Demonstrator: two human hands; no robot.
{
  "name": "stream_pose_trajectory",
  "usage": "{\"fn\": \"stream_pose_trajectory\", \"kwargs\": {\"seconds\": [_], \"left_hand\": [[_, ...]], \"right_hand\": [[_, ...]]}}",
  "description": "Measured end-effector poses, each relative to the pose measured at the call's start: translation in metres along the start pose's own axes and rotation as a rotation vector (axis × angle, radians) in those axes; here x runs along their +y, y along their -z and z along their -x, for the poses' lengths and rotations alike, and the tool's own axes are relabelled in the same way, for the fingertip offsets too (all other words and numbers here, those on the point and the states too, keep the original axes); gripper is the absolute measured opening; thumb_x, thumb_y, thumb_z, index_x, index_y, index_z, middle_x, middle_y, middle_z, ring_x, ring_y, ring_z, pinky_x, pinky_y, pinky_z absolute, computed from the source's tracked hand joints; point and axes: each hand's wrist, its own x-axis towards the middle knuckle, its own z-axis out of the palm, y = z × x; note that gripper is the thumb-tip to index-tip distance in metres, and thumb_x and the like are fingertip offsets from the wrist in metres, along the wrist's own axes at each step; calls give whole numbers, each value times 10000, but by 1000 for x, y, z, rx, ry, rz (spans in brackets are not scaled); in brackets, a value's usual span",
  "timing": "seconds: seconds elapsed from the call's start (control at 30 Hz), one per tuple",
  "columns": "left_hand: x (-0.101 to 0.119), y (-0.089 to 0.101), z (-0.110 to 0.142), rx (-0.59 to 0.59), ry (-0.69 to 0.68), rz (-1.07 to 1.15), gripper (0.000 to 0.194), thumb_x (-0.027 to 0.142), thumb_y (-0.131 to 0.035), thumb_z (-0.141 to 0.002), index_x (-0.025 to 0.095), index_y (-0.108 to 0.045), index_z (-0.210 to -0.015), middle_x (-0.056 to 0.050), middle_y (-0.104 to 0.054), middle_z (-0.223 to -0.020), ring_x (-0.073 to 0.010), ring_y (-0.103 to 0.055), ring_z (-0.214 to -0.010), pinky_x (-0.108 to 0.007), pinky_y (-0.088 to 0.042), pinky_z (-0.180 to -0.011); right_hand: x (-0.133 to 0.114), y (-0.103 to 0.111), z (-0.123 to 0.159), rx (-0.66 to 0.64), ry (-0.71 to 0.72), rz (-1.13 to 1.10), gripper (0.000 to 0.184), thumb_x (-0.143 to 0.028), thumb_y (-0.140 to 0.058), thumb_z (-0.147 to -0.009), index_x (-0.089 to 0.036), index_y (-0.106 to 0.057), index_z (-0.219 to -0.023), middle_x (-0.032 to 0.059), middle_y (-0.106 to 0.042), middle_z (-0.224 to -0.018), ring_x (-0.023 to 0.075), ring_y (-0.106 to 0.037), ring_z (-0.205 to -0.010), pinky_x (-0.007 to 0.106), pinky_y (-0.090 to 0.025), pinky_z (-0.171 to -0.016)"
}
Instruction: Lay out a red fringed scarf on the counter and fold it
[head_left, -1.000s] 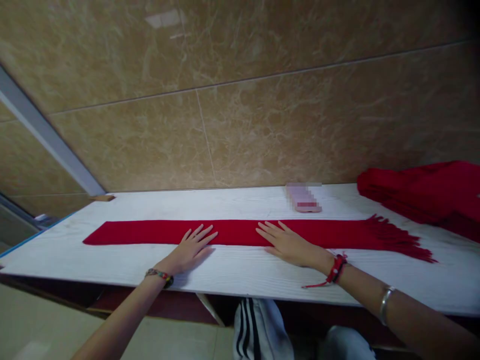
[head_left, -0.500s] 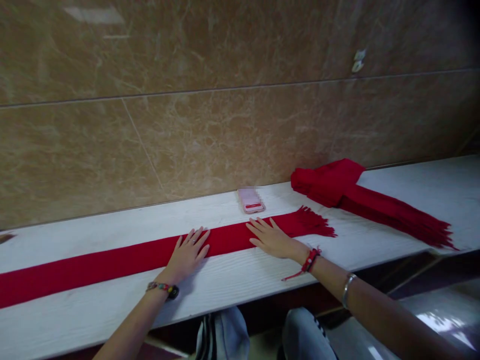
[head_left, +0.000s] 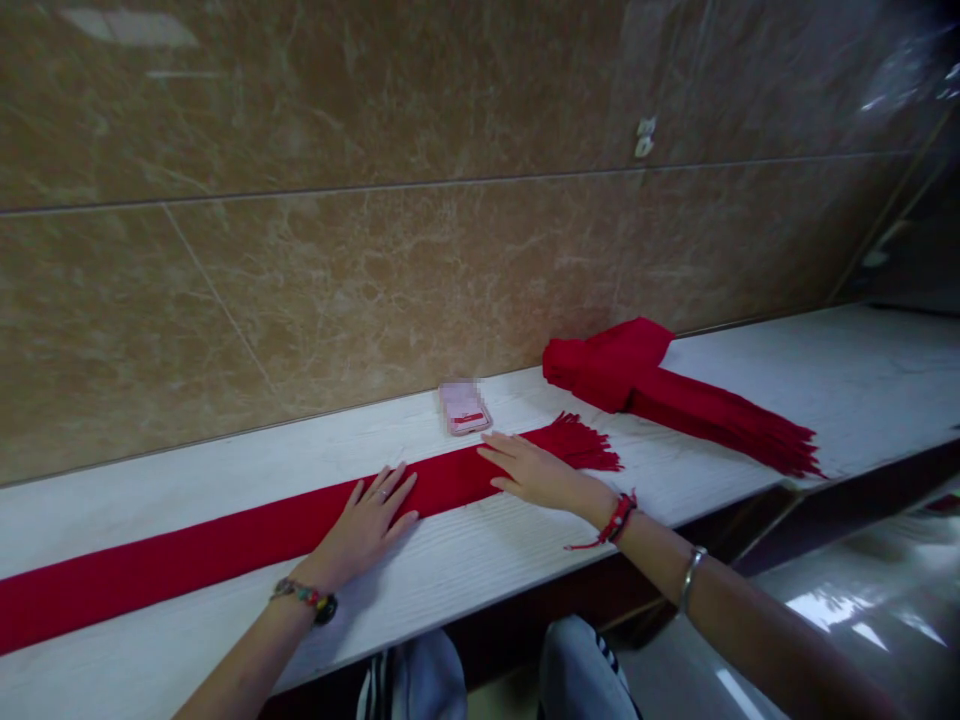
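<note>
A long red scarf [head_left: 217, 545] lies flat across the white table, its fringed end at the right and its other end running out of view at the left. My left hand [head_left: 367, 525] rests on it with fingers spread, near the middle of the visible length. Close to the fringe, my right hand [head_left: 536, 472] lies on the scarf, fingers stretched out and palm down. Neither hand grips the cloth. Behind it, a phone in a pinkish case [head_left: 463, 408] lies flat, partly blurred.
A second, folded red scarf [head_left: 637, 375] lies at the back right, its fringe toward the table's front edge. The white table [head_left: 465, 560] runs along a brown marble-tiled wall [head_left: 375, 270]. My knees [head_left: 427, 675] are below the front edge.
The view has turned to the right, so things appear further left. My right hand's fingers have drawn closer together; both hands stay on the scarf.
</note>
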Motion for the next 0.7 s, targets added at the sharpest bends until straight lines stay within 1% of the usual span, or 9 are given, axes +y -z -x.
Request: {"fn": "stream_pose_trajectory", "kwargs": {"seconds": [0.07, 0.1, 0.17, 0.23, 0.33, 0.43, 0.53, 0.7], "left_hand": [[16, 4, -10, 46, -118, 21, 510, 457, -313, -875, 195, -357, -1310, -93, -337, -1379, -232, -302, -1258, -430, -299, -1000], [23, 6, -16, 75, -160, 28, 479, 433, -341, -875, 187, -408, -1280, -99, -398, -1340, -222, -359, -1222, -401, -329, -985], [34, 11, -27, 129, -218, 39, 389, 360, -382, -876, 178, -505, -1197, -99, -514, -1225, -202, -470, -1113, -354, -394, -930], [40, 15, -37, 157, -274, 43, 325, 312, -411, -868, 180, -561, -1125, -86, -572, -1114, -183, -533, -1000, -316, -442, -859], [47, 21, -54, 138, -372, 40, 286, 303, -440, -855, 181, -586, -1069, -68, -591, -1014, -159, -562, -886, -279, -466, -783], [52, 21, -68, 115, -441, 40, 270, 308, -449, -849, 183, -586, -1045, -58, -591, -959, -150, -566, -840, -266, -469, -750], [54, 16, -75, 140, -458, 41, 260, 306, -422, -860, 184, -590, -1016, -56, -592, -928, -148, -566, -819, -264, -470, -728], [52, 9, -74, 196, -482, 11, 270, 240, -364, -878, 180, -611, -969, -54, -605, -906, -145, -572, -792, -260, -478, -686]], "right_hand": [[-9, -3, -4, -31, 132, -40, 362, -248, -441, -856, -121, -503, -1189, 106, -517, -1233, 189, -437, -1161, 343, -363, -977], [-10, -4, -2, -33, 167, -38, 344, -220, -445, -854, -113, -518, -1172, 103, -545, -1202, 180, -462, -1139, 324, -373, -971], [-2, -8, 6, -11, 189, -7, 324, -176, -443, -851, -91, -534, -1150, 108, -571, -1166, 177, -491, -1109, 302, -400, -951], [13, -10, 18, 24, 194, 36, 313, -147, -439, -848, -75, -543, -1134, 116, -586, -1141, 182, -515, -1081, 303, -422, -931], [36, -10, 36, 57, 206, 94, 304, -106, -444, -834, -71, -553, -1116, 121, -600, -1115, 188, -533, -1058, 313, -446, -908], [50, -8, 47, 60, 214, 114, 330, -59, -433, -819, -81, -538, -1131, 118, -590, -1132, 180, -526, -1068, 308, -449, -906], [53, -3, 51, 45, 209, 115, 347, -43, -423, -815, -77, -526, -1144, 126, -582, -1142, 177, -526, -1067, 304, -450, -906], [53, 1, 51, 34, 209, 138, 353, -26, -416, -809, -59, -520, -1145, 147, -578, -1141, 186, -535, -1055, 309, -459, -897]]}}
